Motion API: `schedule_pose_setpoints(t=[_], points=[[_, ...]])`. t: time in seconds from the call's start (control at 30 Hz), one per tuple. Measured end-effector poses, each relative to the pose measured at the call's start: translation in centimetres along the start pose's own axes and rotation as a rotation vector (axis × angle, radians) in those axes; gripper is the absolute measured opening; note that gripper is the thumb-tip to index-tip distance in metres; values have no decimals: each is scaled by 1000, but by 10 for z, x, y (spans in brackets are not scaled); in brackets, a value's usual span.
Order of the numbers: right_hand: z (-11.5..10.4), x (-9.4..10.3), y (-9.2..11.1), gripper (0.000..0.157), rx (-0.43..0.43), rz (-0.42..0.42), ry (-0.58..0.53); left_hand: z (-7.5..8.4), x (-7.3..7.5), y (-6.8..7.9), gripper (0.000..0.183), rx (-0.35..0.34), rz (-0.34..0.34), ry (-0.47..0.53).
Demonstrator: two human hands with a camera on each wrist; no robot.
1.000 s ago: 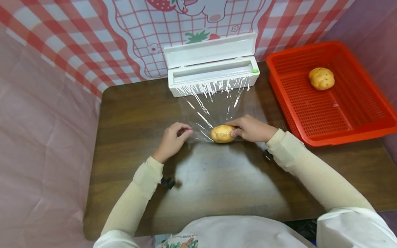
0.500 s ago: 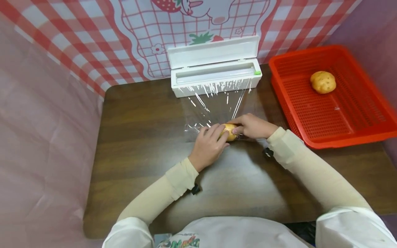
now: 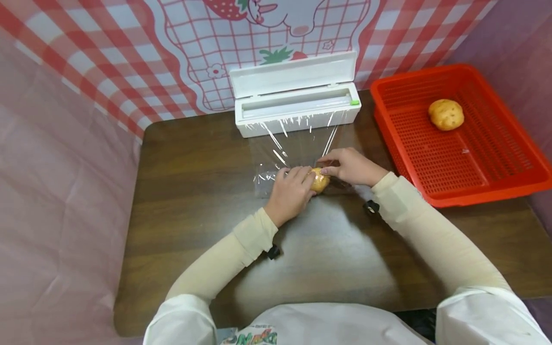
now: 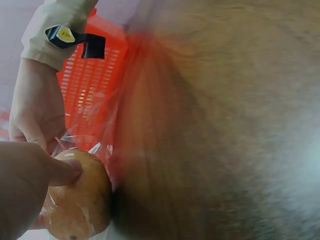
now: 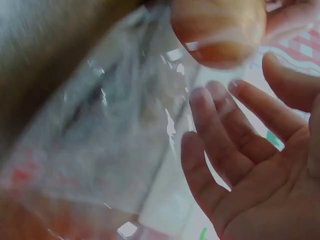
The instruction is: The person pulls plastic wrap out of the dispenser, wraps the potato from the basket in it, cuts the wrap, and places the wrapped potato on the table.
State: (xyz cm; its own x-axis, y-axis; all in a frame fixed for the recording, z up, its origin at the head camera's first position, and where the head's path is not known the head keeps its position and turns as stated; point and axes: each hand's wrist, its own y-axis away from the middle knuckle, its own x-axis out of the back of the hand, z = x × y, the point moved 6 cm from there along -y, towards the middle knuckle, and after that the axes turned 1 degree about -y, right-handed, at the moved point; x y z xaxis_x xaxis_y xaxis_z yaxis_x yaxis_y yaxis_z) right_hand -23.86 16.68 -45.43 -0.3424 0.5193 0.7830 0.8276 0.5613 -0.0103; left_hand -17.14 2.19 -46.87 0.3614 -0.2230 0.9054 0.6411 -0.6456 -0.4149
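Observation:
A yellow potato [image 3: 320,181] sits under and in clear plastic wrap [image 3: 297,146], which stretches from a white dispenser box [image 3: 258,128]. The left hand [image 3: 288,194] grips the potato from its left side; in the left wrist view its thumb [image 4: 65,172] presses on the film-covered skin. At the potato's right end is the right hand [image 3: 351,165]. In the right wrist view this right hand [image 5: 260,165] has its fingers spread and slightly bent, the thumb apart, with loose film [image 5: 125,110] against or beside the fingertips. That view shows the potato [image 5: 220,40] beyond the fingers.
The dispenser's lid [image 3: 293,76] stands raised at the back of the wooden table [image 3: 185,191]. A red plastic basket [image 3: 431,199] on the right holds another potato [image 3: 446,115]. A red-and-white checked cloth [image 3: 108,67] hangs behind.
The left hand has moved right from the film's left side and now grips the potato. The right hand has let go of the potato and shifted slightly up.

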Motion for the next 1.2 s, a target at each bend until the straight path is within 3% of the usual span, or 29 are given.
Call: schedule_pose_setpoints(t=[0.1, 0.2, 0.33, 0.4, 0.57, 0.8, 1.0, 1.2], points=[[-7, 12, 3, 26, 40, 126, 49, -4, -1, -4, 48, 28, -61, 49], [-24, 15, 12, 21, 149, 230, 143, -9, -3, -9, 50, 53, -116, 74], [-45, -2, 24, 17, 309, 259, 286, -16, -3, -15, 49, 87, -163, 94], [-48, -11, 28, 19, 339, 253, 327, -18, -4, -17, 48, 101, -183, 106], [-40, -24, 26, 37, 290, 239, 369, -22, -9, -20, 52, 128, -257, 127], [-25, -36, 18, 69, 228, 151, 461, -24, -18, -20, 52, 168, -320, 127], [-22, -37, 10, 69, 221, 129, 486, -28, -30, -15, 63, 212, -401, 114], [-21, -33, 3, 63, 223, 121, 452, -29, -36, -12, 82, 202, -452, 93]])
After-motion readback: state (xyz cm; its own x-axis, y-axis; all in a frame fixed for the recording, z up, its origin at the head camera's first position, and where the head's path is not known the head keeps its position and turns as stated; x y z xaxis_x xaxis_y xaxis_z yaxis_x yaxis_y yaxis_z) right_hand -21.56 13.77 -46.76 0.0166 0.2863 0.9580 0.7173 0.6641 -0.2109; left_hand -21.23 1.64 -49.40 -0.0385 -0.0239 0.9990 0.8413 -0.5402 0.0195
